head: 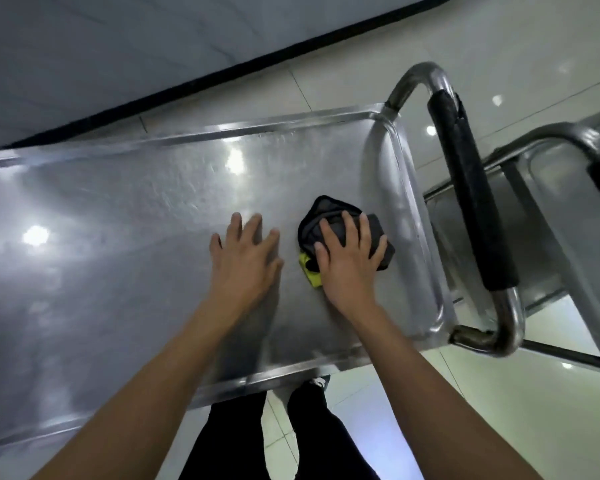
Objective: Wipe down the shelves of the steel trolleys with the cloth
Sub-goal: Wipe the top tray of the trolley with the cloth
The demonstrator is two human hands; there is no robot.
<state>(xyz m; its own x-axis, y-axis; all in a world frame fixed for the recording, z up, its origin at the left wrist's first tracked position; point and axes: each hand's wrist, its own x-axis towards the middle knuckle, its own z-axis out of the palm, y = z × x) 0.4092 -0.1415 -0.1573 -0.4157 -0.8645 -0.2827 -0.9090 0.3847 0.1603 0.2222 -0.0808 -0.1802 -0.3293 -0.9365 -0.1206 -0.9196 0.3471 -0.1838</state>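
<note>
**Top shelf of steel trolley, both hands down, cloth under right palm**

Floor (378, 81): pale glossy tiles, ceiling lights reflected in them. A dark baseboard strip (187, 84) runs diagonally across the upper left, with grey wall above it.

Steel trolley (118, 237): the top shelf fills most of the view, tilted across the picture. It is a shallow tray with a raised rolled rim. The surface is dull and streaky, with bright light reflections at left and centre.

Second trolley (548, 140): just beside the first at the right, its steel tube frame and part of a shelf in view. Whether the two touch cannot be told.

Push handle (471, 188): a bent steel tube at the right end of the first trolley, with a worn black foam sleeve along its straight run. It stands clear of the hands.

Person: two bare forearms reach in from the bottom edge. Legs in dark trousers (236, 438) stand at the near rim.

Left hand (245, 258): flat on the bare shelf, fingers straight and slightly spread, holding nothing. It lies just beside the cloth, apart from it.

Right hand (349, 263): palm down on the cloth, fingers extended and spread, pressing rather than gripping.

Cloth (321, 216): dark grey, bunched, with a yellow-green patch showing at the thumb side. It lies on the shelf near the handle end, partly covered by the right hand.
</note>
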